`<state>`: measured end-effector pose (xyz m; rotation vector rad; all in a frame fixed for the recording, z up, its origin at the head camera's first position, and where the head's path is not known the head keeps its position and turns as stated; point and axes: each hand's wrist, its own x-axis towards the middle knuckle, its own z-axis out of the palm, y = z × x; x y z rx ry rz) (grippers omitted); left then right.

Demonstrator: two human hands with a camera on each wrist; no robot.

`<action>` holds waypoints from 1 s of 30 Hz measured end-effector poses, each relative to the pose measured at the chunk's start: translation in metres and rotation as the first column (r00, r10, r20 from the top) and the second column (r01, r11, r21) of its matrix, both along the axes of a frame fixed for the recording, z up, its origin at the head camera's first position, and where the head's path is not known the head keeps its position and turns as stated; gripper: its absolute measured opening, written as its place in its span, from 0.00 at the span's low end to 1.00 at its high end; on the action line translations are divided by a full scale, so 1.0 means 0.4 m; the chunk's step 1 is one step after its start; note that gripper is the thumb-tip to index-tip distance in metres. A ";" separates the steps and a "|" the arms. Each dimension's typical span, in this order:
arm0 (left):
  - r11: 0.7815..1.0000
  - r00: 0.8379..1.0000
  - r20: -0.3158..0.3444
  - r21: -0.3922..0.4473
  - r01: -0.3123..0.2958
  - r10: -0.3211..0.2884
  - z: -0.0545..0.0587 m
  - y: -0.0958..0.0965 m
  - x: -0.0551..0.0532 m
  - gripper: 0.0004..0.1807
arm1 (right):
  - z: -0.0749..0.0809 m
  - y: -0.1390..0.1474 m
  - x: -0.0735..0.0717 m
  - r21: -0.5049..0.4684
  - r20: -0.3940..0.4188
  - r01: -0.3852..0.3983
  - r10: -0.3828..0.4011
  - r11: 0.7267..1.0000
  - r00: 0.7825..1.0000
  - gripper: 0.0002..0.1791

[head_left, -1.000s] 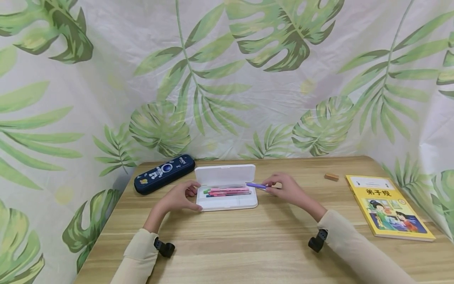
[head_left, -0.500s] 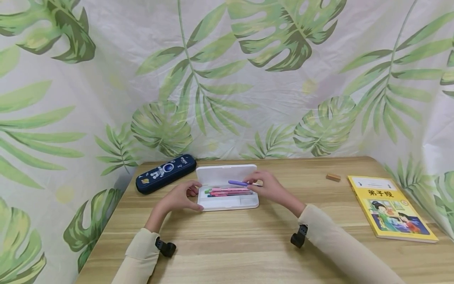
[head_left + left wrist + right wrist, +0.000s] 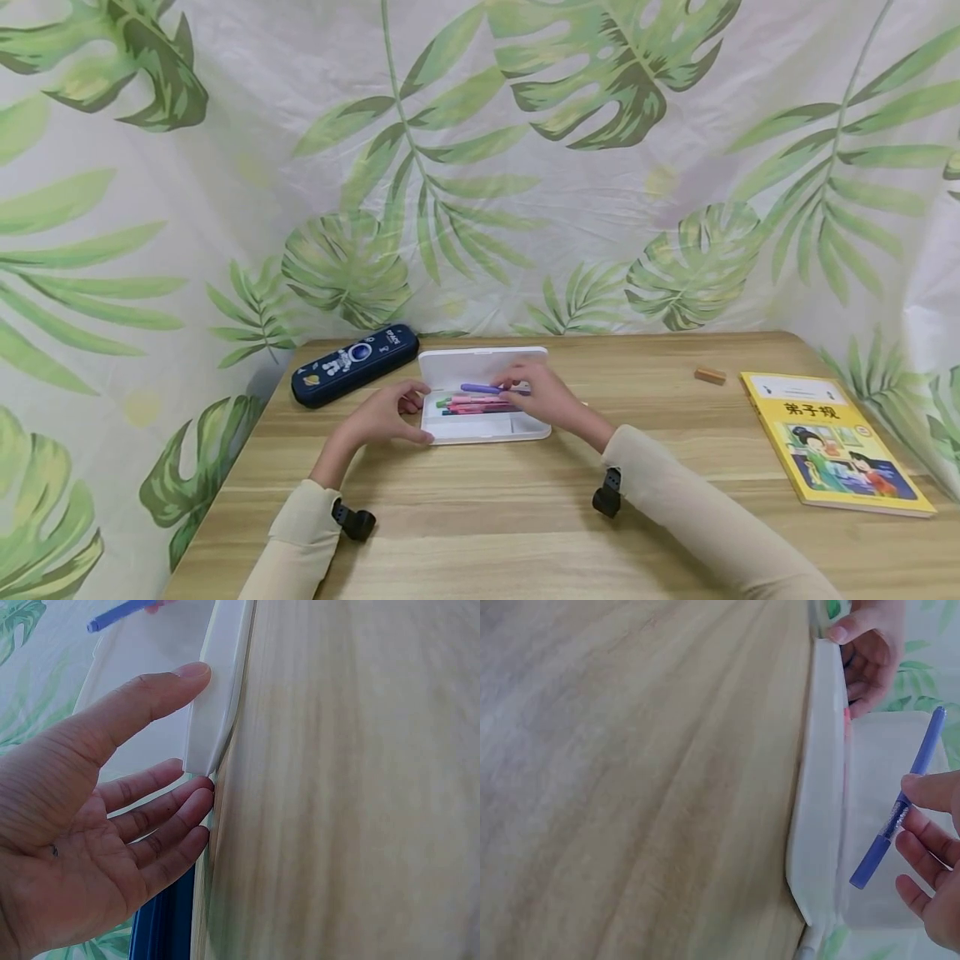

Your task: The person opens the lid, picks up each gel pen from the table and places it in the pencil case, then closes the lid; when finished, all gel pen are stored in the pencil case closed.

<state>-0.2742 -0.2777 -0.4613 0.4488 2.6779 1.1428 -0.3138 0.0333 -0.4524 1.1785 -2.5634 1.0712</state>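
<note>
A white pencil case (image 3: pixel 465 431) lies on the table with its lid raised at the back. Several pink and green pens (image 3: pixel 468 406) lie in its rear compartment. My left hand (image 3: pixel 382 414) holds the case at its left end; in the left wrist view the thumb rests on the front wall (image 3: pixel 214 697) and the fingertips touch the end. Over the case, my right hand (image 3: pixel 540 396) pinches a purple pen (image 3: pixel 926 746) between thumb and fingers. The pen sits above the other pens, before the lid, apart from the case in the right wrist view.
A dark blue space-print pencil case (image 3: pixel 352 367) lies at the back left. Toward the right are a small brown block (image 3: pixel 709 376) and a yellow book (image 3: pixel 836 442). A leaf-print cloth (image 3: pixel 480 167) hangs behind the wooden table (image 3: pixel 480 517).
My right hand has carried the purple pen leftward from beside the case to over its pens. The left hand has stayed on the case's left end.
</note>
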 end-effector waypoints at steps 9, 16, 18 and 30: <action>1.000 1.000 -0.006 -0.007 -0.001 0.001 -0.008 -0.003 -0.005 0.42 | -0.035 -0.031 -0.006 0.093 -0.155 0.032 -0.017 0.995 0.988 0.08; 1.000 1.000 -0.004 -0.003 0.002 -0.002 -0.007 -0.003 -0.004 0.43 | -0.051 -0.040 0.001 0.148 -0.217 0.052 -0.019 0.988 0.976 0.08; 1.000 1.000 0.001 -0.005 0.000 0.000 -0.006 -0.002 -0.004 0.43 | -0.054 -0.040 0.002 0.156 -0.209 0.061 -0.028 0.986 0.978 0.09; 1.000 1.000 0.006 -0.014 -0.001 0.001 -0.005 -0.003 -0.003 0.43 | -0.054 -0.049 0.001 0.185 -0.183 0.105 -0.071 0.977 0.981 0.08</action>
